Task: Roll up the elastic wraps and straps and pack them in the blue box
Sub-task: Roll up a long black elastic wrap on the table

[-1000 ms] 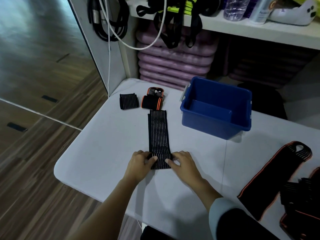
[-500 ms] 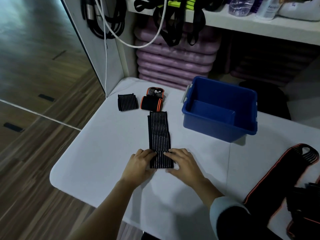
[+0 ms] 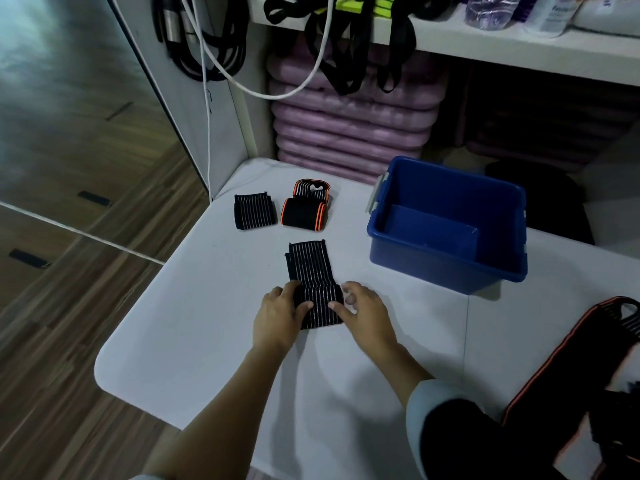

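Note:
A black striped elastic wrap point(image 3: 310, 268) lies lengthwise on the white table point(image 3: 194, 327), its near end turned over into a thick roll. My left hand point(image 3: 278, 315) grips the roll's left side, thumb on top. My right hand point(image 3: 363, 315) holds the right side with thumb and fingers curled round it. The blue box point(image 3: 446, 223) stands to the right of the wrap, open, with nothing seen inside. A rolled black striped wrap point(image 3: 254, 211) and a rolled orange-edged wrap point(image 3: 304, 213) sit behind.
Unrolled orange-edged straps point(image 3: 571, 368) lie at the table's right edge. Behind the table is a shelf unit with stacked purple mats point(image 3: 349, 133), hanging black straps and cables. The table's left edge drops to a wooden floor.
The wrap's flat part has become much shorter as the near end rolled forward into a thicker roll. Both hands moved away from me with it.

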